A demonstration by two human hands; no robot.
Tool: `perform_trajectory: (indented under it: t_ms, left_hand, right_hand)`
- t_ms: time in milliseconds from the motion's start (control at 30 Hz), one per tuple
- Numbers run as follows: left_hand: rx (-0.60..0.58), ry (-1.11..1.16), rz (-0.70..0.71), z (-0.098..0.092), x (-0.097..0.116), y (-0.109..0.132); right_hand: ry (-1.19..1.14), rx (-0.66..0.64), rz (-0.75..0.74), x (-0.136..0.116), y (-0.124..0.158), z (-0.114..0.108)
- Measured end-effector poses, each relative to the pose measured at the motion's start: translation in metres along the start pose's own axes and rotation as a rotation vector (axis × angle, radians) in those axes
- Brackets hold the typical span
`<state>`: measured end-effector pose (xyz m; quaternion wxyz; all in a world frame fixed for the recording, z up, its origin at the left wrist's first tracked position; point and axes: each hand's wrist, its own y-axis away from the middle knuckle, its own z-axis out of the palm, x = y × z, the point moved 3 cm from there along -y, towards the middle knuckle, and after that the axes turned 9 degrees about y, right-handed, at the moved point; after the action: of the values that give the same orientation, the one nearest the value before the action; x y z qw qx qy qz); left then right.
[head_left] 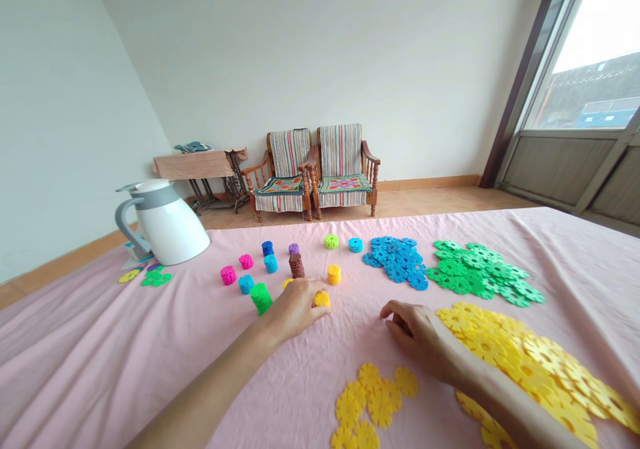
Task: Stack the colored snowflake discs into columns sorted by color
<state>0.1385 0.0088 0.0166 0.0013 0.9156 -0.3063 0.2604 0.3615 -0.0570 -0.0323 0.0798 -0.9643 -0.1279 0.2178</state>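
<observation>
My left hand (296,305) rests on the pink cloth (100,355) with its fingers curled round a small yellow stack of discs (322,298). A green stack (261,297) leans just to its left. My right hand (420,339) lies palm down on the cloth, fingers loosely bent, beside a big heap of yellow flower-shaped discs (530,362). Whether it holds anything is hidden. A small group of yellow discs (373,402) lies near the front edge, between my forearms.
Short stacks in pink, blue, purple, brown, green and yellow (296,265) stand behind my left hand. Piles of blue discs (397,259) and green discs (475,272) lie further back right. A white jug (163,222) stands back left. Two armchairs (313,169) are behind the table.
</observation>
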Motion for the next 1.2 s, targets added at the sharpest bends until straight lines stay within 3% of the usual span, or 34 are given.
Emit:
perform_trajectory:
  t_ms: [367,533,600,733,833,1200]
  left_hand:
    - [-0.026,-0.006,-0.002,0.003,-0.003,-0.004]
    - [0.049,0.065,0.035,-0.003,0.008,0.003]
    - [-0.010,0.120,0.062,-0.002,0.020,0.010]
    - [-0.328,0.238,0.225,0.011,0.052,0.024]
    - [-0.446,0.247,0.300,0.022,0.066,0.031]
    - [-0.421,0.136,0.250,0.038,0.071,0.032]
  right_hand:
    - [-0.008,-0.018,0.016,-0.002,0.000,-0.001]
    - [-0.010,-0.005,0.010,0.000,0.000,-0.001]
    - [-0.012,-0.003,0.003,0.000,0.000,0.000]
    - [-0.018,-0.005,-0.002,0.000,0.000,0.000]
    - [-0.023,0.005,-0.011,0.000,0.001,0.000]
    - [-0.015,0.012,-0.018,0.000,-0.001,0.001]
